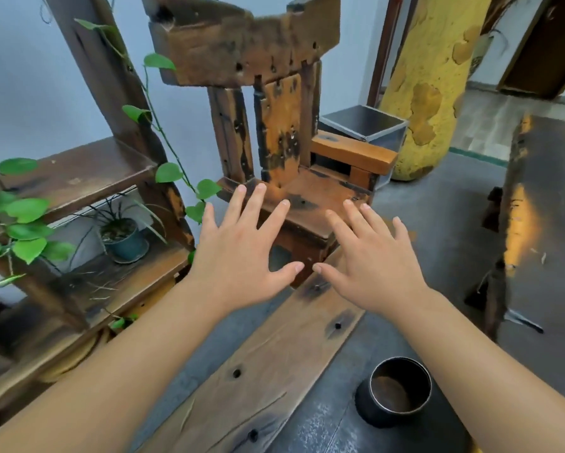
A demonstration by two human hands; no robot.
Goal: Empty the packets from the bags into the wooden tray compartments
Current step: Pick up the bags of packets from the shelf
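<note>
I see chair [284, 178] ahead, shelf [78, 178] left with potted plant [124, 237] on lower board, cup [394, 390] on table [268, 371] near right, bin [362, 125] behind chair.

The left hand [241, 253] lies just left of the frame's centre, back towards the camera, palm down. Its fingers are straight and spread wide, pointing towards the upper middle of the frame, and it grips nothing. The right hand [372, 266] is just right of centre in the same pose, with its fingers fanned out and nothing in its grasp. The two thumbs point at each other at mid-frame, with their tips near but apart. Both bare forearms run in from the lower corners of the frame.
</note>
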